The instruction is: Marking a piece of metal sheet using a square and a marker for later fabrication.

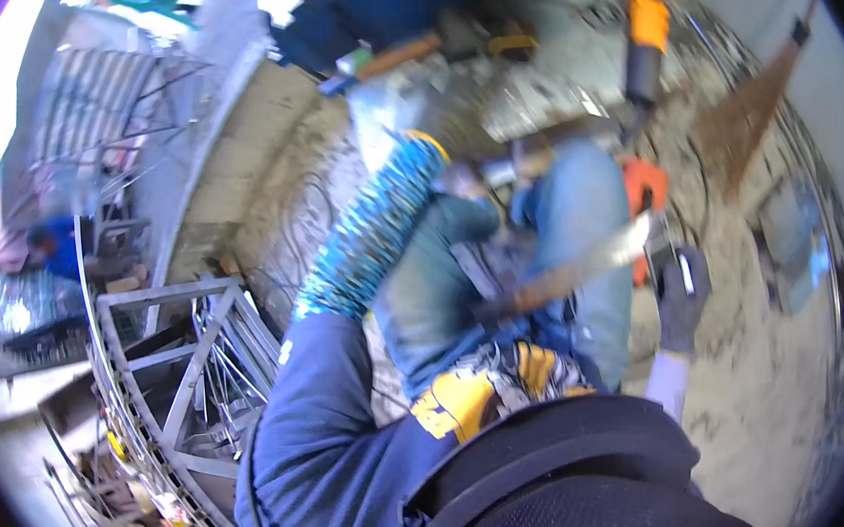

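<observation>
My right hand (683,301), in a dark grey glove, is closed beside my right knee. A long blurred blade-like tool (583,271), brown to shiny silver, runs from it across my jeans; its exact kind is unclear. My left arm reaches forward in a navy sleeve and blue knitted cover, ending at a yellow-orange cuff. The left hand (459,173) past that cuff is smeared, its fingers unreadable, near a small shiny metal piece (500,172) between my lower legs. An orange-red object (644,187) lies by my right knee.
Ahead lie an orange-and-dark cylindrical tool (647,33) and a brown wooden handle (404,54). A broom (749,119) leans at the right, above a greyish flat piece (792,241). At the left stands a metal frame (169,416) with rods; beyond it is a person in blue (61,243).
</observation>
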A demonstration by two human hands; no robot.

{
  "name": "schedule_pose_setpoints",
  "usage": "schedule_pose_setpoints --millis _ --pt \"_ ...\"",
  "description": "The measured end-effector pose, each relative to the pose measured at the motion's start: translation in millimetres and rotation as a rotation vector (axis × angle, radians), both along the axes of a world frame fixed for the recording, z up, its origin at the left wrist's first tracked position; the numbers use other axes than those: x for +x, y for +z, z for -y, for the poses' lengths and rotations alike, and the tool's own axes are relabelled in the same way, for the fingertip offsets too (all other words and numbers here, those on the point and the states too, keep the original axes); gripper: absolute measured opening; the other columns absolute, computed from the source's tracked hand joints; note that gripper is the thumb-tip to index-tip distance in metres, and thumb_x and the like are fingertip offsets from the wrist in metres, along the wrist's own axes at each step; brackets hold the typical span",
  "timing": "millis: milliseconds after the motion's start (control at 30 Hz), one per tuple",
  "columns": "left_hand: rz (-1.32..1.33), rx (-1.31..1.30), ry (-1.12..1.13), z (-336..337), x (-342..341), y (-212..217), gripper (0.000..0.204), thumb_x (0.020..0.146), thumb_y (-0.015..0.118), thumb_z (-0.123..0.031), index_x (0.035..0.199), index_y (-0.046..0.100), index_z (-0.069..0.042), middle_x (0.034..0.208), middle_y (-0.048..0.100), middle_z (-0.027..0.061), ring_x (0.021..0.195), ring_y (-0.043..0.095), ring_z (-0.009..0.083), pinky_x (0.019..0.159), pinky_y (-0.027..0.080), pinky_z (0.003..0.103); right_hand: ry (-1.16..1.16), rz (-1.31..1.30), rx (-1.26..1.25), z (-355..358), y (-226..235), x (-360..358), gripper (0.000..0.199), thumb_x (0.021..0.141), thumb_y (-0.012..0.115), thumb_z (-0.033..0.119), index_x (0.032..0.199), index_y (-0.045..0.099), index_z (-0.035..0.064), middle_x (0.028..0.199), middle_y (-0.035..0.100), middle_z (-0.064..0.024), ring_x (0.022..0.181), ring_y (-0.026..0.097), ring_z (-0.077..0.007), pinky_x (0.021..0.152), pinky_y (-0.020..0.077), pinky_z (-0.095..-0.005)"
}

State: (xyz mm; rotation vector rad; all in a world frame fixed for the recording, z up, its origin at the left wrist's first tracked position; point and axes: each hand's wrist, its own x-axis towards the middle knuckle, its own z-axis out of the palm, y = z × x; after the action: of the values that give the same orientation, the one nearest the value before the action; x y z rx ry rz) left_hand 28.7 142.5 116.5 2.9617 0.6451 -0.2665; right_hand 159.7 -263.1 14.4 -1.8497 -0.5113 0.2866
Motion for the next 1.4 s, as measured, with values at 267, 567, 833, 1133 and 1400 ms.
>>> schedule_pose_setpoints --millis 267,567,833,1133,1400 --pt "0.048 -0.039 0.040 5 10 -33 0.105 0.067 0.079 -0.060 0.154 0.035 -0.022 0.139 0.047 0.0237 0.130 0.046 0.0437 0.098 0.041 0.064 0.110 0.134 0.025 -39 20 12 0.020 0.084 0.057 0.003 0.104 0.058 -0.0008 0.094 0.057 -0.0076 0.079 0.054 -0.0165 0.072 0.0464 -0.0310" --pt "-0.097 -0.156 0.007 9 25 -11 0.080 0.076 0.077 -0.047 0.147 0.046 -0.026 0.147 0.040 0.0238 0.136 0.038 0.0455 0.109 0.038 0.057 0.130 0.112 0.142 -53 20 -1 0.020 0.085 0.055 0.002 0.104 0.059 0.0000 0.089 0.057 -0.0059 0.073 0.054 -0.0136 0.067 0.0460 -0.0303" --pt "0.035 -0.021 -0.204 -14 17 -43 0.076 0.078 0.069 -0.061 0.142 0.053 -0.023 0.134 0.052 0.0252 0.125 0.047 0.0443 0.107 0.037 0.055 0.134 0.022 0.149 -42 0 9 0.022 0.087 0.060 0.009 0.107 0.061 -0.0011 0.090 0.060 -0.0059 0.073 0.056 -0.0139 0.066 0.0466 -0.0305" --pt "-0.062 -0.045 -0.111 -5 17 -39 0.079 0.076 0.070 -0.062 0.144 0.052 -0.027 0.134 0.050 0.0267 0.123 0.049 0.0466 0.104 0.040 0.054 0.138 0.017 0.152 -45 10 6 0.024 0.089 0.059 0.009 0.111 0.062 -0.0001 0.085 0.060 -0.0023 0.071 0.055 -0.0102 0.063 0.0456 -0.0279" --pt "0.004 0.071 -0.161 -1 15 -37 0.074 0.078 0.070 -0.058 0.146 0.047 -0.036 0.142 0.045 0.0231 0.133 0.041 0.0464 0.112 0.035 0.055 0.141 0.065 0.037 -43 19 11 0.023 0.092 0.061 0.016 0.110 0.061 0.0012 0.082 0.055 -0.0029 0.069 0.053 -0.0115 0.061 0.0437 -0.0284"
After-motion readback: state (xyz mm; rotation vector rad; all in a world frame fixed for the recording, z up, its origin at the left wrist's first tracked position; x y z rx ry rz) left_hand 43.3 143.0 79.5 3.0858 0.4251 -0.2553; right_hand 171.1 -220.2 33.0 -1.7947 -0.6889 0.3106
